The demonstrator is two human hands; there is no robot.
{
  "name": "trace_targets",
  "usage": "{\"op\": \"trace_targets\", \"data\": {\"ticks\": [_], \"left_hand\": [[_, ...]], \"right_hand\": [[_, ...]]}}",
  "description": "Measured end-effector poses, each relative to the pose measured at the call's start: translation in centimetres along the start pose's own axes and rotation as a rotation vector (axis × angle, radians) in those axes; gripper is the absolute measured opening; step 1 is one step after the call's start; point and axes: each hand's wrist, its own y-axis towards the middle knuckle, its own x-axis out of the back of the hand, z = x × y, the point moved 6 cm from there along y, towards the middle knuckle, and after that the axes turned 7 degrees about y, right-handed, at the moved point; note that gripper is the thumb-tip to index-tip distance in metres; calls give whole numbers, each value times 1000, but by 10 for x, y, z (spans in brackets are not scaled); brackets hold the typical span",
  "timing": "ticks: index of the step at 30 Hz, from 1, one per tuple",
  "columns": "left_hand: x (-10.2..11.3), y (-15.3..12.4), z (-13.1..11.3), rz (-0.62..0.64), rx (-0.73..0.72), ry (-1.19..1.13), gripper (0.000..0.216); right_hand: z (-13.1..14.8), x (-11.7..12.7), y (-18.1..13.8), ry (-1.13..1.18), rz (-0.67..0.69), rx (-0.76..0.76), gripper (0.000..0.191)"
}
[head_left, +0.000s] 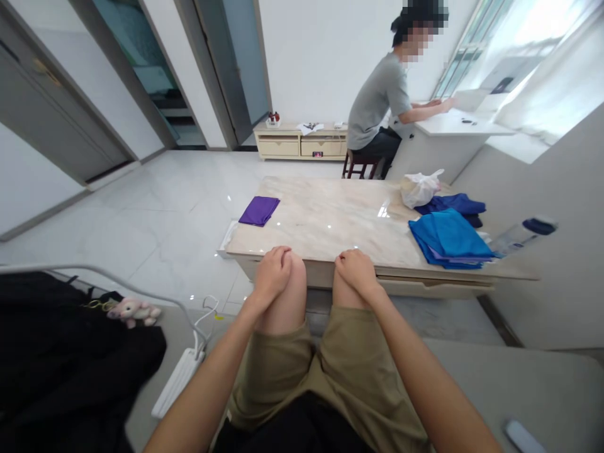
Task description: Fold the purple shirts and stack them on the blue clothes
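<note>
Currently | left hand (pixel 272 272) and right hand (pixel 356 270) each rest cupped on a knee, holding nothing | purple cloth (pixel 259 209) lies folded on the table (pixel 330 220), ahead-left of the left hand | blue cloths (pixel 448 239) loosely piled ahead-right of the right hand, seemingly untouched

Marble-topped table (pixel 330 220): folded purple cloth (pixel 259 210) near its left edge. Stacked blue cloths (pixel 448 239) lie at its right edge, with a darker blue cloth (pixel 455 204) and a white plastic bag (pixel 419 187) behind them toward the far right corner. Beyond the far edge, a person (pixel 380 100) sits on a stool (pixel 361 165).
</note>
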Motion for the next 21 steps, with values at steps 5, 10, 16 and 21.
{"op": "trace_targets", "data": {"ticks": [5, 10, 16, 21], "left_hand": [[21, -6, -1, -80, -54, 70, 32], [24, -3, 22, -92, -40, 11, 27], [30, -13, 34, -116, -24, -65, 27], [33, -16, 39, -121, 5, -89, 31]], "right_hand": [[6, 2, -7, -30, -39, 38, 48], [10, 20, 2, -55, 30, -25, 47], [28, 69, 55, 107, 247, -15, 45], [53, 80, 114, 127, 290, 36, 45]]}}
